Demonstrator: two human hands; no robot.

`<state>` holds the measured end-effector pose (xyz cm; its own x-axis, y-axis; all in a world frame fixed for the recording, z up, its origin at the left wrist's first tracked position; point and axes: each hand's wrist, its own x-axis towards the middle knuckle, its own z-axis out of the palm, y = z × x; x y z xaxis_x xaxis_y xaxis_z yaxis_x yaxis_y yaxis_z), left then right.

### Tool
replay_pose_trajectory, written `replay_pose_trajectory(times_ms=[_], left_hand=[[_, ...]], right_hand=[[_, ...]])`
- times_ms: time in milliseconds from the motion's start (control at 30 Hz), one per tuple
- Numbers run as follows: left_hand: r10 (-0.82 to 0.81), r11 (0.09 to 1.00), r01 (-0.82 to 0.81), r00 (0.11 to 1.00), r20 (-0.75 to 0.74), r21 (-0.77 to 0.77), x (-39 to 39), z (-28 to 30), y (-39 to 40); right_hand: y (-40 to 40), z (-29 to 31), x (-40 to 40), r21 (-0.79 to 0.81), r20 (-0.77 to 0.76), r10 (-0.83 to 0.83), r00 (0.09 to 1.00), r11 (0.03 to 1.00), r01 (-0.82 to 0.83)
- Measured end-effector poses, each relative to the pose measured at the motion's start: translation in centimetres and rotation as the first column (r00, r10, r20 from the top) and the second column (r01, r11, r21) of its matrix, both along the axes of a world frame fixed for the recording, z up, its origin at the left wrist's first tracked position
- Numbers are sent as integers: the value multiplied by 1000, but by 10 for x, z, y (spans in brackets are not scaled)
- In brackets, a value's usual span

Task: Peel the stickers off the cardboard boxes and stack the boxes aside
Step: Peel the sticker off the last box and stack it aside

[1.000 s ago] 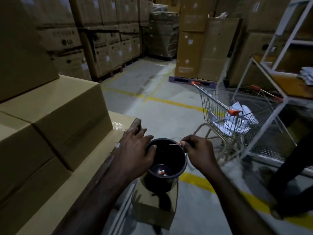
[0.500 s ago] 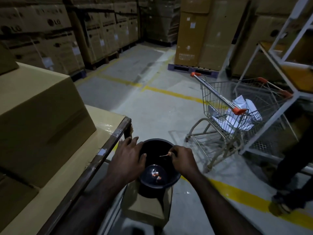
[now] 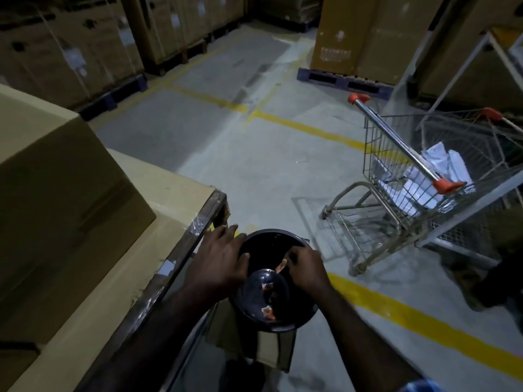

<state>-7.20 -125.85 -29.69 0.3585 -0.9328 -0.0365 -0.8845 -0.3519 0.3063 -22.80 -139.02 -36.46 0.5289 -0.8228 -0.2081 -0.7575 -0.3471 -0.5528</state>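
Note:
A black bucket (image 3: pixel 271 241) stands on a small cardboard box (image 3: pixel 280 349) in front of me, with orange and white sticker scraps (image 3: pixel 267 311) lying on its bottom. My left hand (image 3: pixel 220 258) rests on the bucket's left rim, its thumb over the edge. My right hand (image 3: pixel 305 267) hovers over the bucket's opening and pinches a small orange and white sticker (image 3: pixel 280 267). Large cardboard boxes (image 3: pixel 56 193) are stacked on a table at my left.
The table's metal edge (image 3: pixel 181 256), wrapped in tape, runs right beside the bucket. A wire shopping cart (image 3: pixel 418 176) with white papers stands to the right. A white metal rack (image 3: pixel 481 80) and a person's dark leg (image 3: pixel 503 278) are at far right. Palletised boxes (image 3: pixel 365 38) line the back.
My view has tilted down and nearer to the bucket. My right hand has moved further over the opening with the sticker; my left hand stays on the rim.

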Motion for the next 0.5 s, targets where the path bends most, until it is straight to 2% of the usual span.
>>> replay_pose_trajectory(times_ms=[267, 500], left_hand=[[44, 996, -44, 999, 10, 79, 7, -16, -19], [88, 990, -88, 996, 6, 106, -8, -12, -33]], right_hand=[[-22, -23, 7, 94, -2, -49, 999, 994, 49], [-40, -28, 5, 118, -67, 48, 997, 992, -40]])
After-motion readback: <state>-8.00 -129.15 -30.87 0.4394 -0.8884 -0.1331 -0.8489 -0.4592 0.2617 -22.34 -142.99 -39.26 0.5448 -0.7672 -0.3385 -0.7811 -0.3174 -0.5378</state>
